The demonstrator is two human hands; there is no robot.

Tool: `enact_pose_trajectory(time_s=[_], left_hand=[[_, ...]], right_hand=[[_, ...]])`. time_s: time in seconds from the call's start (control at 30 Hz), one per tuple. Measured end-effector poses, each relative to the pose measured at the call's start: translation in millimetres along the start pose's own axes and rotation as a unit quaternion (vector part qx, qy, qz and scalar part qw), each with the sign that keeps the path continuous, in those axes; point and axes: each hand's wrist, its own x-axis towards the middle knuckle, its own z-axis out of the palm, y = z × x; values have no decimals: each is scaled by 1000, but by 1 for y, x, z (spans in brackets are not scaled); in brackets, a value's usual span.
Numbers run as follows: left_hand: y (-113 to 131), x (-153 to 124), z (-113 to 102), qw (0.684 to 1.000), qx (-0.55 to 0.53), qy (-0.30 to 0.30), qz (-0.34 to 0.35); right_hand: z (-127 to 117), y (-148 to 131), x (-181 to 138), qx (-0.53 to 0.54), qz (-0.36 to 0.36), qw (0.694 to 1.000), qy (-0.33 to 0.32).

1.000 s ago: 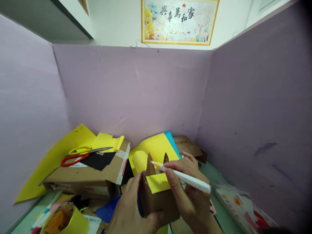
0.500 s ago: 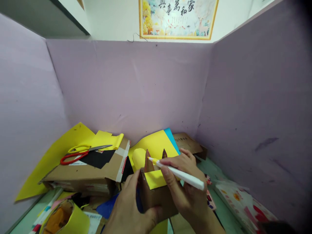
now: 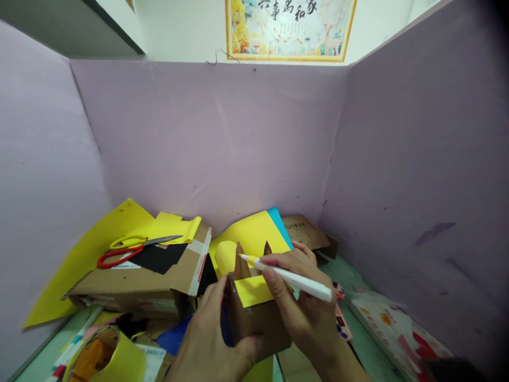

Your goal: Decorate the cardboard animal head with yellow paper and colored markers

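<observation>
My left hand (image 3: 209,337) is wrapped around the left side of a small brown cardboard box (image 3: 258,321) that has a yellow paper top and two pointed cardboard ears. My right hand (image 3: 302,305) grips a white pen (image 3: 296,280) with a yellow tip. The tip touches the left ear at the top of the box. The lower part of the box is hidden behind my hands.
Red-and-yellow scissors (image 3: 131,249) lie on a flattened cardboard box (image 3: 139,286) at the left, over yellow paper sheets (image 3: 83,260). More yellow and blue paper (image 3: 258,233) leans on the purple back wall (image 3: 214,138). A yellow-wrapped roll (image 3: 107,361) sits at bottom left. Printed paper (image 3: 397,334) lies at the right.
The view has tilted down slightly, and the box and both hands sit a little higher in frame. The pen stays at the left ear.
</observation>
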Motion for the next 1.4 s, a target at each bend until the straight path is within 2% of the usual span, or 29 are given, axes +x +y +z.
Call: enact_pose_trajectory(time_s=[0.33,0.67,1.07,1.4], left_hand=[[1,0,0,1000,2,2,-16],[-4,0,-1,1000,4,-5,5],[-6,0,-2,1000,1,-16,-4],[-9,0,-2,1000,-7,-3,4]], right_hand=[[-3,-5,0,53,30,997,-38],[-1,-2,0,19,25,999,-6],[-6,-2,2,35,27,999,-27],[-3,1,3,17,0,1000,-7]])
